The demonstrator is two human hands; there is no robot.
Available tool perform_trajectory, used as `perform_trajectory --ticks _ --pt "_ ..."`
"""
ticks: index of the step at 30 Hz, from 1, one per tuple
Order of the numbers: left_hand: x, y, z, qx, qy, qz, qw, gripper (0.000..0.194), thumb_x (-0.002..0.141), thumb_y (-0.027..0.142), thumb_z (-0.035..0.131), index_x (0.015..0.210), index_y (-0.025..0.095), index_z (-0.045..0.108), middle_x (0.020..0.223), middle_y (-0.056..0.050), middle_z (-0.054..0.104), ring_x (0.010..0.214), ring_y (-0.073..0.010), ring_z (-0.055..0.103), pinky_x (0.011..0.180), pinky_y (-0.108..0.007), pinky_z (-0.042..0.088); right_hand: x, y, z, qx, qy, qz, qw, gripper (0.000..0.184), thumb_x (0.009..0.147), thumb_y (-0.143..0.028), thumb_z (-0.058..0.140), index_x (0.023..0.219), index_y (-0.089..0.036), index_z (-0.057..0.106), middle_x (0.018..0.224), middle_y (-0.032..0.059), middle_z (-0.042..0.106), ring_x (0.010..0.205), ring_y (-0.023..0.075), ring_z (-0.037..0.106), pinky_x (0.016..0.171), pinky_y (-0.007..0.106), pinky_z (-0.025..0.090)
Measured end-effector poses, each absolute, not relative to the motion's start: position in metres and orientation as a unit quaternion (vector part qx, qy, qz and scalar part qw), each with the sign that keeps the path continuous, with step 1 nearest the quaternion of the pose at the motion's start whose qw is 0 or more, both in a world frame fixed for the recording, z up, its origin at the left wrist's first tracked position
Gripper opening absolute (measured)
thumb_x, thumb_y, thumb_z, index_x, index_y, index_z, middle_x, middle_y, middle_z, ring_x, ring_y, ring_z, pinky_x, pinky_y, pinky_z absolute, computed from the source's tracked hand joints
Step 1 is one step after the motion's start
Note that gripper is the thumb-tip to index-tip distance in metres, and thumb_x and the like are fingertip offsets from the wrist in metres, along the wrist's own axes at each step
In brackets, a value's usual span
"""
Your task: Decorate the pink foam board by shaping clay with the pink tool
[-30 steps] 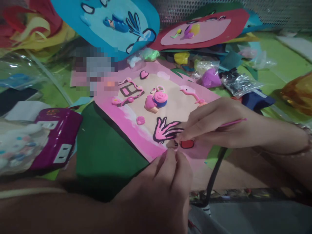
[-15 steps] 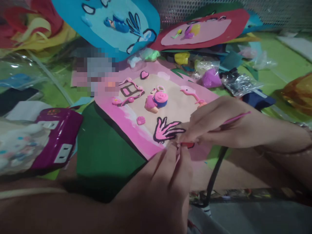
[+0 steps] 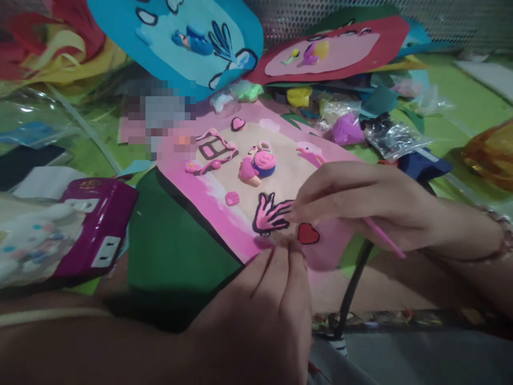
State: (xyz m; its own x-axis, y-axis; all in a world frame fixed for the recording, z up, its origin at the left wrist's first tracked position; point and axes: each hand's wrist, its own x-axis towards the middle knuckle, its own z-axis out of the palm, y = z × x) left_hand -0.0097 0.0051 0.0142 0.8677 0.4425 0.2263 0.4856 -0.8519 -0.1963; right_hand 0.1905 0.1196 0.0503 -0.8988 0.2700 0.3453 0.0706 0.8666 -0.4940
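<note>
My right hand [image 3: 344, 206] hovers over the lower right of a pink paper picture [image 3: 216, 200], its fingertips pinched together. A thin pink stick-like tool [image 3: 387, 238] is tucked in this hand, its end pointing down to the right. Just below, my left hand [image 3: 276, 289] is closed at the picture's lower edge, fingertips together; whatever they hold is hidden. Between the hands lie a pink clay coral shape [image 3: 268, 214] outlined in black and a red heart [image 3: 308, 233]. A pink clay figure with a rolled spiral [image 3: 264, 162] sits mid-picture.
Green card [image 3: 172, 251] lies left of the picture beside a purple case [image 3: 102, 224]. Behind stand a blue picture [image 3: 172, 43] and a red-framed one [image 3: 276, 64]. Bagged purple clay [image 3: 347, 128], yellow clay [image 3: 298, 96] and an amber object [image 3: 492, 152] lie at the back right.
My right hand has lifted slightly away from my left fingertips, uncovering the red heart. The pink tool has swung from pointing right and up to pointing down right. My left hand stays nearly in place.
</note>
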Motion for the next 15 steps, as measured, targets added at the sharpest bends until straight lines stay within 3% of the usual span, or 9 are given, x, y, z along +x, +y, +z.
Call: perform_trajectory --ticks 5,11,15 --pt "-0.0135 -0.0032 0.0192 -0.948 -0.276 -0.101 0.123 0.032 0.091 0.013 0.042 0.113 -0.004 0.057 0.113 -0.020 0.064 0.108 -0.0297 0.060 0.096 -0.041 0.042 0.1891 0.1159 0.0445 -0.081 -0.988 0.065 0.112 0.031 0.095 -0.012 0.033 0.107 -0.012 0.062 0.090 0.0092 0.055 0.077 0.0171 0.047 0.072 0.033 0.043" --pt "-0.0146 -0.0058 0.0164 -0.949 -0.254 -0.124 0.138 0.035 0.090 0.020 0.051 0.114 -0.004 0.058 0.113 -0.020 0.064 0.106 -0.0291 0.061 0.093 -0.038 0.046 0.1898 0.1161 0.0400 -0.083 -0.995 0.020 0.055 0.036 0.095 -0.015 0.031 0.120 -0.021 0.057 0.094 0.0077 0.053 0.073 0.0177 0.040 0.070 0.034 0.039" --pt "-0.0124 -0.0030 0.0143 -0.955 -0.232 -0.119 0.139 0.034 0.089 0.020 0.052 0.113 -0.002 0.060 0.110 -0.019 0.065 0.105 -0.0313 0.061 0.091 -0.041 0.050 0.1897 0.1127 0.0421 -0.081 -0.995 -0.010 0.061 0.035 0.095 -0.013 0.033 0.119 -0.020 0.058 0.092 0.0064 0.053 0.072 0.0172 0.039 0.071 0.033 0.037"
